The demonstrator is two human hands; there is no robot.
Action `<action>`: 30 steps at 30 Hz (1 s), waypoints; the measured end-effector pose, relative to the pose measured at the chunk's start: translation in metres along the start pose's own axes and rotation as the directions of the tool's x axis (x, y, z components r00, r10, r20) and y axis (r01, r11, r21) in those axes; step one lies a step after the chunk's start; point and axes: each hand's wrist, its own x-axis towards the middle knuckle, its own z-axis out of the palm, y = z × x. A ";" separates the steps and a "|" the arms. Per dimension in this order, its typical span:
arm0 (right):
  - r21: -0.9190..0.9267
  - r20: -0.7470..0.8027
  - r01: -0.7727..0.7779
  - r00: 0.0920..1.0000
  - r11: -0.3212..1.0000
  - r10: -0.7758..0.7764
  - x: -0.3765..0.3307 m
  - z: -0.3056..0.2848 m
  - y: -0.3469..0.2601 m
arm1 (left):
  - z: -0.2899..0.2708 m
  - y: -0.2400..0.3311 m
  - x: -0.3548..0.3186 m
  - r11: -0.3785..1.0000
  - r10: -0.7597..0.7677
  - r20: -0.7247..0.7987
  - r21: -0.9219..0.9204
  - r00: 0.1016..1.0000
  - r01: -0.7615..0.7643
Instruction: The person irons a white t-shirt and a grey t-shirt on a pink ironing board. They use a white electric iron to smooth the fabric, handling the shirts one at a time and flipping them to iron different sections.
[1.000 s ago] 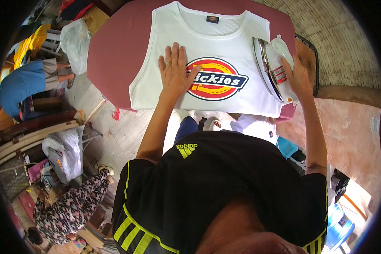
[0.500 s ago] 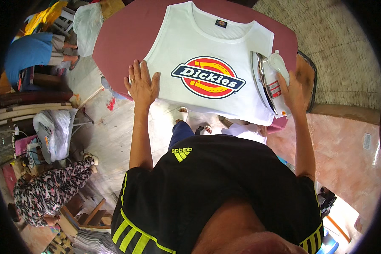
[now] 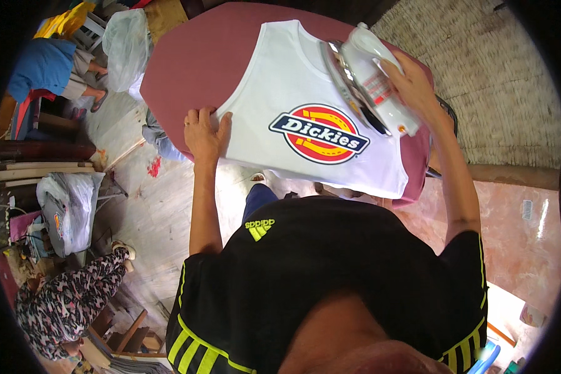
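A white sleeveless shirt (image 3: 299, 93) with a red, yellow and blue oval print lies flat on a dark red padded bench (image 3: 196, 56), its neck opening at the far end and its hem at the near edge. The left hand (image 3: 202, 134) rests on the shirt's near left corner, fingers spread and pressed down on the cloth, with a ring on 1 finger. The right hand (image 3: 414, 87) is closed around the handle of a white iron (image 3: 371, 78) (tilted on its side, so the shiny metal soleplate faces left), which sits over the shirt's far right shoulder. To the left of the bench, on the floor, stand 2 clear plastic bags (image 3: 126, 40) stuffed with cloth. A person in patterned trousers (image 3: 62, 299) sits at the near left.
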 end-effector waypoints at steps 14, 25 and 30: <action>-0.281 -0.179 0.101 0.971 0.954 -0.156 0.197 0.137 -0.049 | 0.005 -0.016 0.006 0.996 -0.009 0.010 -0.089 1.000 0.010; 0.009 0.271 0.287 0.921 0.958 -0.278 0.152 0.122 -0.065 | 0.011 -0.021 0.008 0.993 -0.050 0.003 -0.111 0.999 0.050; 0.018 0.592 0.675 0.588 0.738 -0.552 0.155 0.119 -0.075 | 0.006 -0.025 0.006 0.975 -0.093 -0.002 -0.200 0.996 0.091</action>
